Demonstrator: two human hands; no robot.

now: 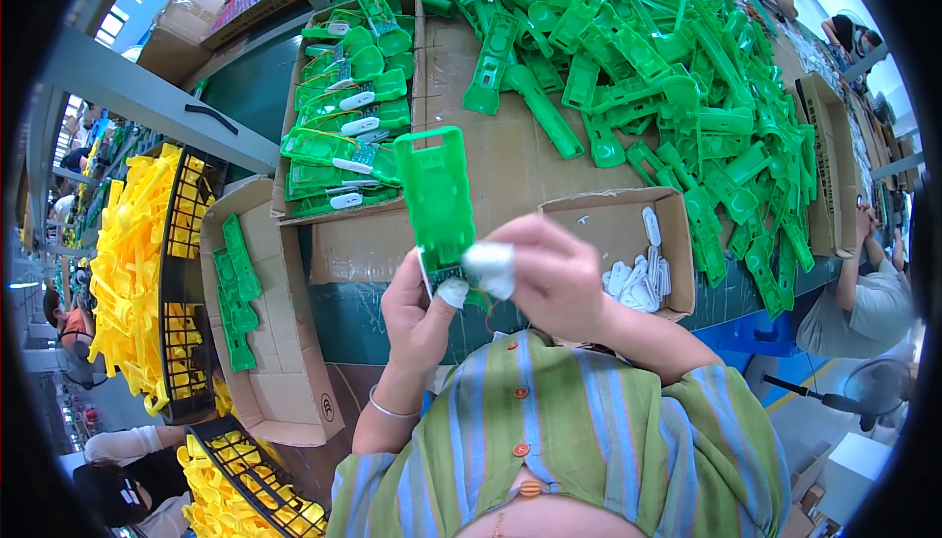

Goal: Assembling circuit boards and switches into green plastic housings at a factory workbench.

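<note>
The left hand (pixel 417 317) is gripping the lower end of a green panel (pixel 437 195), its taped thumb (pixel 453 292) pressing on the panel's bottom edge where a small circuit board is showing. The right hand (pixel 549 278) is closing round the same end from the other side, its taped fingertips (pixel 489 261) pinching at the panel's lower right corner; whether they are also grasping a small white piece there cannot be told. The panel is standing nearly upright between both hands, held up in front of the chest and over the near edge of the bench (pixel 510 155), and thin wires are hanging from its lower end. A bangle (pixel 391 409) is circling the left wrist.

Just behind the right hand a small open carton (pixel 677 244) is lying on the bench, holding white oval pieces (pixel 643 278). Behind the left hand a flat cardboard tray (pixel 294 97) is holding rows of finished green parts (pixel 348 116) with white inserts. Farther back and to the right a big heap of green mouldings (pixel 677 77) is covering the bench. To the left, below bench level, a cardboard box (pixel 285 381) is holding a few green strips (pixel 235 293), and beside it black wire baskets (pixel 182 273) are brimming with yellow parts (pixel 132 263). Another person (pixel 863 303) is sitting at the right end of the bench.
</note>
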